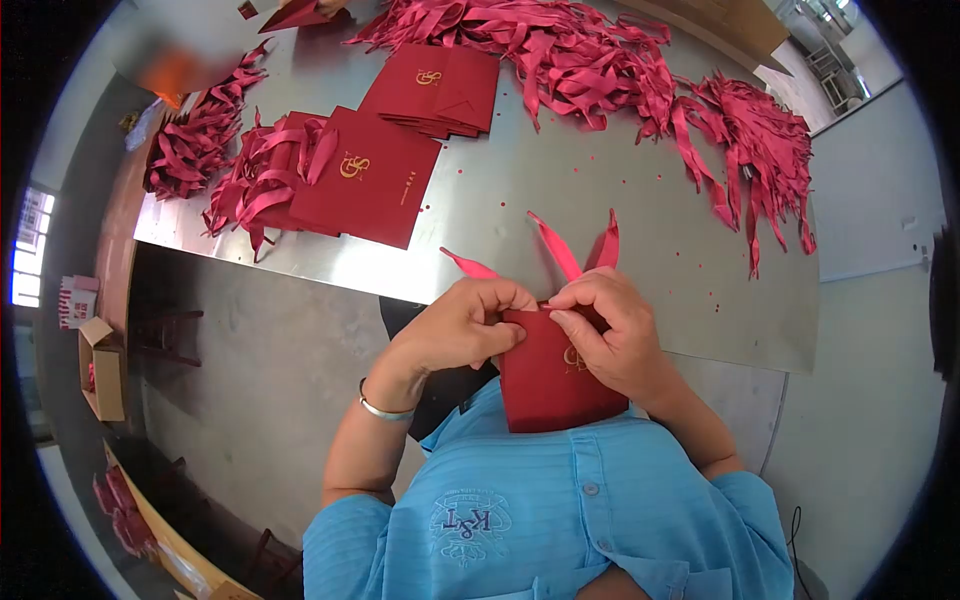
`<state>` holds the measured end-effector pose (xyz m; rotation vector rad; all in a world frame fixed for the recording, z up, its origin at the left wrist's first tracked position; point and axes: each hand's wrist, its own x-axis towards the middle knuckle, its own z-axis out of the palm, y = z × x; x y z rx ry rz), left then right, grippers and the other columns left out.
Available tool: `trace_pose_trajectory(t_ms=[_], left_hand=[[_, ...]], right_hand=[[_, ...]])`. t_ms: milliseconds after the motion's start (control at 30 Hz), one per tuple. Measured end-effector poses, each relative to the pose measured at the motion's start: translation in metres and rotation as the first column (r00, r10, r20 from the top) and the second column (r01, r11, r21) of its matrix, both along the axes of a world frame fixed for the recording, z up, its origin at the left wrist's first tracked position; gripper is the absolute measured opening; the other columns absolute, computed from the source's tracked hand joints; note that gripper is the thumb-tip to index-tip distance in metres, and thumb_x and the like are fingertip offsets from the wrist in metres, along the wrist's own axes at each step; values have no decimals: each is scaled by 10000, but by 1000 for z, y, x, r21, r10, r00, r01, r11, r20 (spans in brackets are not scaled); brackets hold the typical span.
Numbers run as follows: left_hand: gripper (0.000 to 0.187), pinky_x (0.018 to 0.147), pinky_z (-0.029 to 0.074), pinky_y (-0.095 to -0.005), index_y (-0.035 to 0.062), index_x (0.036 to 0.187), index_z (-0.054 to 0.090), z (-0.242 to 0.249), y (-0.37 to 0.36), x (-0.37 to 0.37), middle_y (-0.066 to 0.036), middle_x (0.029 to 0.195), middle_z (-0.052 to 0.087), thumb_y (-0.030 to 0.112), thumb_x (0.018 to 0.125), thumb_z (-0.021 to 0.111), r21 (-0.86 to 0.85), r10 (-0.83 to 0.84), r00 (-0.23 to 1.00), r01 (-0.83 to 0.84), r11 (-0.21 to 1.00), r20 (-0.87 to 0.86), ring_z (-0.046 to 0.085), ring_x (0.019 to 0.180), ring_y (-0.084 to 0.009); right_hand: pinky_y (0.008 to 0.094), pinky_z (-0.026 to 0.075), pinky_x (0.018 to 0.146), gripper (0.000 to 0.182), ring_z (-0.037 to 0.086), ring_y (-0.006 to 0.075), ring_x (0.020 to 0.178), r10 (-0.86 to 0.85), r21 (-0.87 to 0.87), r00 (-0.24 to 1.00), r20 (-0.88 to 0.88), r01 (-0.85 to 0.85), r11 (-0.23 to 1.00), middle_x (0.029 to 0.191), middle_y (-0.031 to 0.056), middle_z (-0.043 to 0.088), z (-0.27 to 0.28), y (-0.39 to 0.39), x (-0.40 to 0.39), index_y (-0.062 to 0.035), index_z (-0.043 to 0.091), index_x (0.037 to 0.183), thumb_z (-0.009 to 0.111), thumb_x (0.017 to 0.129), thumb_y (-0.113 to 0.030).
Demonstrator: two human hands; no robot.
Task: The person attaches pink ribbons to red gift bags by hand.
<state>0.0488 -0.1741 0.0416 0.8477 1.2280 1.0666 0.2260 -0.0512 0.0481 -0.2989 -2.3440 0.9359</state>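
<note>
A small red paper gift bag (545, 395) with a gold logo is held against the front of my blue shirt. My left hand (455, 325) pinches the top left corner of its rim, thumb on the near face. With thumb and forefinger, my right hand (615, 335) grips the rim near its middle, partly covering the logo. Pink ribbon ends (557, 245) stick up beyond my fingers, above the metal table (520, 180). Whether the fingertips also hold ribbon is hidden.
Finished-looking red bags (375, 185) with ribbon handles lie at the table's left, beside folded red bags (440, 95). Heaps of pink ribbon (590, 60) cover the back, with another ribbon bundle (755, 140) at right. Another person's hand (330, 8) shows at the top. A cardboard box (105, 380) stands left.
</note>
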Motion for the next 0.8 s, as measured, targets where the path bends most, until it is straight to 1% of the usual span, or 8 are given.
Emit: trace_pose_trajectory(t_ms=[67,233,267,333,533,567,633,800], left_hand=[[205,401,337,-169,-9,1033,630,3,2,-2,11,745,624,-51,836,596,-30,-15,999,16,999,36,459,462,-16],[200,398,323,-168,-6,1019,635,2,7,-7,16,741,615,-71,833,606,27,-99,991,97,995,87,450,460,-13],[200,398,323,-168,-6,1019,635,2,8,-8,16,741,615,-71,833,606,28,-100,991,98,995,85,450,460,-13],[209,398,314,-166,-4,1024,638,1,8,-8,21,736,606,-78,830,611,20,-85,980,83,996,181,442,464,-7],[194,404,308,-163,-3,1021,643,-1,6,-5,20,731,603,-63,838,620,11,-34,968,33,999,247,431,457,-5],[194,404,308,-163,-3,1021,643,-1,6,-3,20,731,603,-63,838,620,9,-35,968,33,999,247,431,457,-5],[181,404,311,-166,-2,1018,644,1,7,0,19,738,609,-35,840,631,-19,-20,992,22,1000,122,438,460,-8],[149,421,332,-172,-2,983,652,2,4,5,22,754,618,-11,835,635,-28,37,998,-36,999,54,464,498,-9]], right_hand=[[345,474,721,142,600,232,772,1,-21,1000,0,-1,1000,826,87,640,-1,0,0,-29,629,880,708,775,24],[319,480,717,133,599,213,776,29,-95,999,-43,-33,995,836,86,639,0,0,1,-17,624,884,699,787,34],[319,480,717,133,599,213,776,28,-94,999,-44,-32,995,836,86,639,0,0,1,-17,624,884,699,787,34],[310,482,701,130,600,206,767,30,-108,998,-51,-35,993,838,86,636,-1,1,0,-13,625,884,698,789,37],[303,483,685,125,601,193,763,3,-162,998,-60,-13,987,834,83,629,-7,1,1,-13,628,883,700,793,34],[303,483,685,125,601,193,763,2,-164,998,-60,-12,986,834,83,629,-8,0,1,-13,628,883,700,793,34],[304,484,689,127,603,198,765,5,-176,999,-48,-13,984,834,83,628,-9,1,0,-16,627,883,700,793,35],[309,486,694,141,604,205,765,5,-119,996,-84,-15,993,832,83,632,-7,-1,-2,-17,627,879,708,780,43]])
